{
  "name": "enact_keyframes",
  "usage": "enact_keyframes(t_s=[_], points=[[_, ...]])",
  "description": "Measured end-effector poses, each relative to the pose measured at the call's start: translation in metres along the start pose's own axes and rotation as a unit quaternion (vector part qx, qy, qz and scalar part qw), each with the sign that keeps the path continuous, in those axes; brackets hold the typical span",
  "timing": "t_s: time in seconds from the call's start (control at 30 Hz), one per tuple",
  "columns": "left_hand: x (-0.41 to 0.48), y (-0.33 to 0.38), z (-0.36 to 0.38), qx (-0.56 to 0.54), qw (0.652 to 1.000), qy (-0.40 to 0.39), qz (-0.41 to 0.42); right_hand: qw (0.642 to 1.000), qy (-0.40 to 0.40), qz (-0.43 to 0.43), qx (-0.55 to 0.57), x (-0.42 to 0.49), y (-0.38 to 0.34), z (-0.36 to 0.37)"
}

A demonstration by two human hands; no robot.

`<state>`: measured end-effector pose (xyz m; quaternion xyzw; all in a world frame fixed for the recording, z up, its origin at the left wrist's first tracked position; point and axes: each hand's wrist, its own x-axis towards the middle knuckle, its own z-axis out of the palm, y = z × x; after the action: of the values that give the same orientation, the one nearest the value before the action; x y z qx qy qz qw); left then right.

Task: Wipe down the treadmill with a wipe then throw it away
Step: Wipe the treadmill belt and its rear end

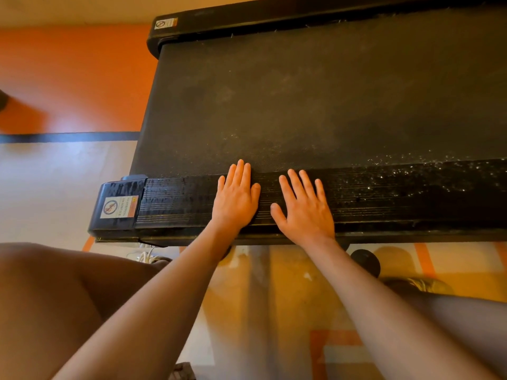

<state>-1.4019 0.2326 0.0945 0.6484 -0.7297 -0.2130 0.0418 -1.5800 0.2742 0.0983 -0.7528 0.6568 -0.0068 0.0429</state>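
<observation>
A black treadmill lies across the view, its wide dusty belt [301, 100] behind a ribbed near side rail [397, 198] flecked with white specks at the right. My left hand [236, 198] rests flat, palm down, on the rail, fingertips reaching the belt's edge. Just to its right, my right hand [304, 207] also lies flat on the rail with fingers spread. Neither hand holds anything. No wipe is visible. The rail's left end cap [118, 207] carries a white warning sticker and looks streaked.
Orange and cream floor with a black stripe [68, 137] lies to the left. My knee [55, 297] fills the lower left. White cables [148, 256] and a black wheel [365, 260] sit under the treadmill's near edge. The far rail [274, 17] bears another sticker.
</observation>
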Motion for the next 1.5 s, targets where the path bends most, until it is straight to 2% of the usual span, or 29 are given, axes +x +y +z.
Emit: enact_keyframes(t_s=[0.13,0.27,0.43,0.57,0.8,1.1,1.33,1.5], points=[[-0.033,-0.006,0.01,-0.021,0.999,0.038,0.012,1.0,0.005,-0.001,0.003,0.0,0.0,0.0],[-0.078,-0.004,0.025,-0.013,0.998,0.061,-0.018,1.0,0.009,-0.003,0.007,-0.001,-0.001,0.001],[-0.039,0.005,0.021,-0.01,0.999,0.043,0.009,1.0,0.006,-0.005,-0.002,-0.002,0.0,-0.001],[-0.007,0.013,0.013,-0.005,0.999,0.039,-0.007,1.0,-0.003,-0.006,-0.002,0.0,-0.001,-0.004],[-0.07,0.007,0.026,-0.036,0.998,0.05,0.003,1.0,0.006,0.001,0.004,-0.001,-0.002,0.0],[-0.009,0.01,0.013,-0.01,0.999,0.031,0.0,1.0,-0.005,-0.003,-0.003,0.0,-0.001,-0.001],[-0.072,0.008,0.027,-0.027,0.998,0.051,0.025,1.0,-0.003,-0.003,0.008,-0.001,-0.001,-0.003],[-0.04,0.012,0.022,-0.016,0.999,0.034,0.021,1.0,-0.004,-0.005,0.004,-0.001,-0.001,-0.004]])
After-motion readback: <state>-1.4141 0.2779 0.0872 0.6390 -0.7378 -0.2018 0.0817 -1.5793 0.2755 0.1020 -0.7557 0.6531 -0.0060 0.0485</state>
